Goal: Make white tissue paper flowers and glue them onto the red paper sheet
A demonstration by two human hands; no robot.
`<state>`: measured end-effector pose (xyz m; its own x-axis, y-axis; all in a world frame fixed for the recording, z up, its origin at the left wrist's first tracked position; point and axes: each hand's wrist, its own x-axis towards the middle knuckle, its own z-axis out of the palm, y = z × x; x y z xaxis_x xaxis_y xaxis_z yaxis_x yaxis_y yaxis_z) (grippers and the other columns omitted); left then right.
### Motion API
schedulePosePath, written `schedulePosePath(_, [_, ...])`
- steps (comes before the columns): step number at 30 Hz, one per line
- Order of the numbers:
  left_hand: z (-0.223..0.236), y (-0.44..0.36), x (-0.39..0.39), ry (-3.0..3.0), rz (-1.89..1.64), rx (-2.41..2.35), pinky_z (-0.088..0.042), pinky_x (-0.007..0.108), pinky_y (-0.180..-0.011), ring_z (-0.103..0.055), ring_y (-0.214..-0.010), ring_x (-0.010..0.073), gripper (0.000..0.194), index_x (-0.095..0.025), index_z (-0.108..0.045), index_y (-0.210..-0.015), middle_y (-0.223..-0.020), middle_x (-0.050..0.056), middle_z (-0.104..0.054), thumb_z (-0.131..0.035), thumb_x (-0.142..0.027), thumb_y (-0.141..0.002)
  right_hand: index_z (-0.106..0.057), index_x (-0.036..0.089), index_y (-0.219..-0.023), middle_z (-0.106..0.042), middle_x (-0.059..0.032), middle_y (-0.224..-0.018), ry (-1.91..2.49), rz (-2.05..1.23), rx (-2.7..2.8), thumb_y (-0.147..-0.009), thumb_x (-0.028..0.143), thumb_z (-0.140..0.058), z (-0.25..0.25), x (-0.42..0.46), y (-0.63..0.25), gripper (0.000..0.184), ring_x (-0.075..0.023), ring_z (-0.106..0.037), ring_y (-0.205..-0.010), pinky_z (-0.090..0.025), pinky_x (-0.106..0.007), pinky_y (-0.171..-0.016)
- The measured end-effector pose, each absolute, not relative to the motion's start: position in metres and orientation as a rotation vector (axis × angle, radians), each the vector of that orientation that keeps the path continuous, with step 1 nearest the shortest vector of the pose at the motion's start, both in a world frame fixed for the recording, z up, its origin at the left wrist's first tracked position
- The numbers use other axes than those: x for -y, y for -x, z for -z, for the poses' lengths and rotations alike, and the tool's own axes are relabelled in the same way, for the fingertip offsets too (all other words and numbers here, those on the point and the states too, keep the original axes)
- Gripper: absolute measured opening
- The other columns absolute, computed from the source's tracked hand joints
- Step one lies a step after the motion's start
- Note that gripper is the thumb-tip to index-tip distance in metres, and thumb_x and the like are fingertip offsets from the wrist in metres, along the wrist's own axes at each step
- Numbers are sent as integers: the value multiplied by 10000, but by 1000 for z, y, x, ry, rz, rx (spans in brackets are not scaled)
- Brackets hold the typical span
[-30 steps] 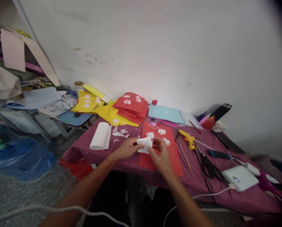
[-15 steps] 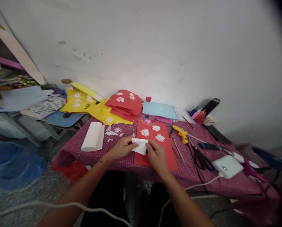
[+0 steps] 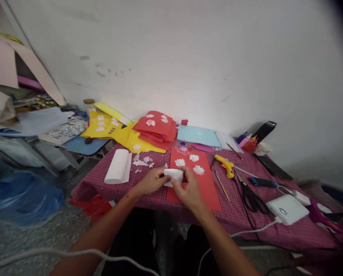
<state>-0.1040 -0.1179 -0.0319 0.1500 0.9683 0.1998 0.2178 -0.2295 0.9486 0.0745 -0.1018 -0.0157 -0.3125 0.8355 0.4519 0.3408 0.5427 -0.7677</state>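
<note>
A small folded piece of white paper [image 3: 174, 174] is held between my two hands, above the near part of a red sheet [image 3: 205, 188]. My left hand [image 3: 154, 181] pinches its left end. On the right end, my right hand [image 3: 188, 188] grips it, the thumb pressed on the front face. Three white ruffled paper flowers lie on the red sheet, one of them a flower [image 3: 198, 170] beside my right hand. To the left are torn white paper scraps [image 3: 141, 162] and a roll of white paper [image 3: 118, 166].
Right of the red sheet lie a wooden stick [image 3: 223, 186], a yellow glue gun [image 3: 225, 165], black scissors [image 3: 251, 197] and a white power bank [image 3: 288, 209] with a cable. Behind are stacked red sheets [image 3: 156, 130], yellow sheets [image 3: 125, 138] and a light blue sheet [image 3: 198, 136].
The white paper has been folded over into a more compact piece. My right thumb has moved left onto its front. The whole view has shifted slightly.
</note>
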Motion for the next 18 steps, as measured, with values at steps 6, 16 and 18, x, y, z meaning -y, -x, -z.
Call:
schedulePosePath(6, [33,105,118,-1594,-1156,-1219,-449,255,-671,-597,-755,176,266,-128,-707,-962,-887,55,-705,-594,-343,-855,-592,204,-899,-635,-23,-787,1047,-810,1632,-852,287,-551,30,92,-89,104,-178,-582,-687,-477,-287,-625])
schedulePosePath(16, [35,104,118,-1607,-1149,-1185,-448,249,-673,-600,-765,176,252,-139,-705,-955,-869,47,-698,-597,-343,-854,-606,205,-1044,-642,-40,-873,979,-912,1756,-842,351,-627,20,96,-86,251,-186,-600,-752,-494,-282,-630])
schedulePosePath(18, [34,104,118,-1606,-1159,-1167,-450,249,-679,-599,-766,173,243,-138,-708,-962,-876,46,-700,-596,-323,-852,-635,197,-850,-609,-9,-720,1005,-895,1801,-867,355,-590,18,94,-84,165,-165,-551,-641,-444,-266,-563])
